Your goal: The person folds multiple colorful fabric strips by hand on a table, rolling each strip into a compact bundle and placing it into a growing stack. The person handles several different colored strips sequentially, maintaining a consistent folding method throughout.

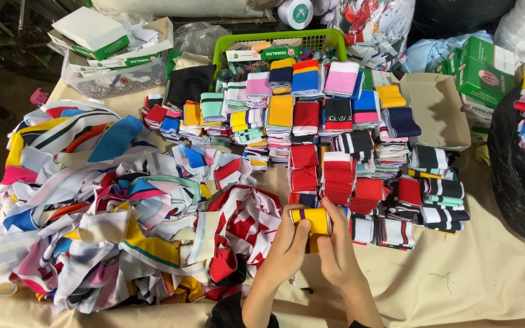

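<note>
Our two hands, left hand (287, 243) and right hand (335, 252), are closed around one folded yellow ribbed band (312, 220) low at the middle of the cloth-covered surface (487, 273), beside one loose fabric heap (92, 212) and one green basket (274, 41).

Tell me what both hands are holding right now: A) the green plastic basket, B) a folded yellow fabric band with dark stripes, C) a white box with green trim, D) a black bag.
B: the left hand and right hand together grip the folded yellow band.
</note>
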